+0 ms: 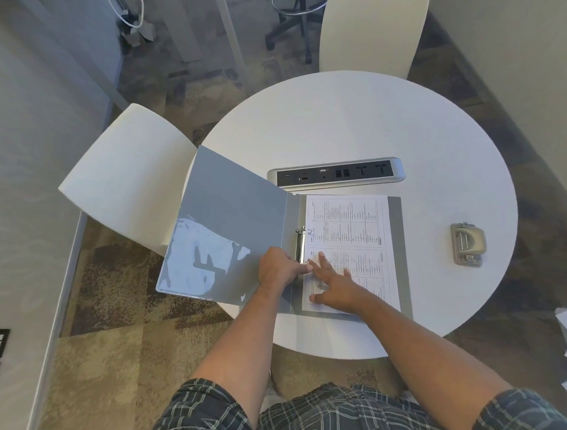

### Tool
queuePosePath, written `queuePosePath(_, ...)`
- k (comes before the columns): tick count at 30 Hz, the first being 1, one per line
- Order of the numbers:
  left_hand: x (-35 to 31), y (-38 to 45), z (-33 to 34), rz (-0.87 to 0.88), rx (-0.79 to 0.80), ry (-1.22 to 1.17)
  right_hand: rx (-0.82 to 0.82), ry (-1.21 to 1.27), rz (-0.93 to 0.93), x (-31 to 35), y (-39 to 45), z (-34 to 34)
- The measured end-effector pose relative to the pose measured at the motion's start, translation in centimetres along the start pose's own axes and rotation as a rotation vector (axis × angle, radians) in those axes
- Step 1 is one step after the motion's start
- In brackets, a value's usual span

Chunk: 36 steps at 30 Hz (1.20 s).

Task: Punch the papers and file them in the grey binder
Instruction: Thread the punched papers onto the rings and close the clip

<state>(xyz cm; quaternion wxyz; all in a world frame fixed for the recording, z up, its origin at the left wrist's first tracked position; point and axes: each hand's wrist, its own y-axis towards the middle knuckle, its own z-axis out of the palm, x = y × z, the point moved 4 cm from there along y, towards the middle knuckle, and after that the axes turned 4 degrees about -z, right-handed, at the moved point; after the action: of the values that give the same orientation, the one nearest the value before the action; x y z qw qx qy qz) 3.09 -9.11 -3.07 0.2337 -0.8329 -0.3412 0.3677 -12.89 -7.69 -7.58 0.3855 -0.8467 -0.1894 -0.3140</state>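
At frame center, the left hand (277,268) pinched the ring mechanism (299,247) while the right hand (332,283), fingers spread, pressed the thin, floppy papers (350,228) flat in the stiff grey binder (233,212).

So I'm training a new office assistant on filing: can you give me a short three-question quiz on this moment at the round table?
1. True or false: the grey binder lies open on the round table.
2. Which hand lies flat on the printed papers? A) left hand B) right hand C) neither
3. Fill in: the hole punch sits on the person's ____ side of the binder, apart from it.

Key:
1. True.
2. B: the right hand presses with straight fingers, while the left hand has its grip at the ring mechanism.
3. Right.
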Motion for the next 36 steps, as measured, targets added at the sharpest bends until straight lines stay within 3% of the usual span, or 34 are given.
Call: queuePosePath(36, 0.7, 1.4, 0.4, 0.109, 0.048, -0.013, 0.041, -0.027, 0.030, 0.2, 0.4, 0.3)
